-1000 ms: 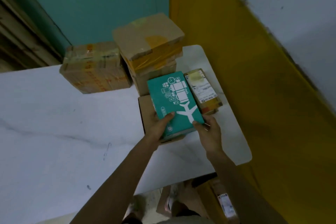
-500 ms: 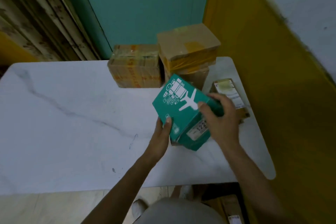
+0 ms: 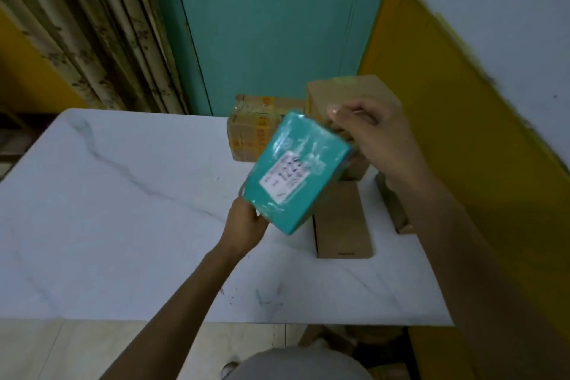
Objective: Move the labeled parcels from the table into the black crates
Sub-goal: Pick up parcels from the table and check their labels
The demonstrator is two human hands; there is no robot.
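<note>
A teal parcel (image 3: 296,170) with a white label facing up hangs tilted above the white marble table (image 3: 123,210). My left hand (image 3: 245,222) grips its near lower corner. My right hand (image 3: 367,136) grips its far upper end, fingers curled over the edge. Under the parcel a flat brown box (image 3: 342,225) lies on the table. Behind stand a taped cardboard box (image 3: 249,129) and a taller brown box (image 3: 348,92), partly hidden by my right hand. No black crate is in view.
A small brown parcel (image 3: 393,210) lies by the table's right edge, mostly hidden behind my right forearm. A teal door (image 3: 271,25) and a yellow wall (image 3: 462,133) close the back and right. Cardboard (image 3: 333,336) sits on the floor below the table's front edge.
Both hands lifted the teal parcel off the flat brown box and turned it over, so the labeled side now faces up. The view swung left.
</note>
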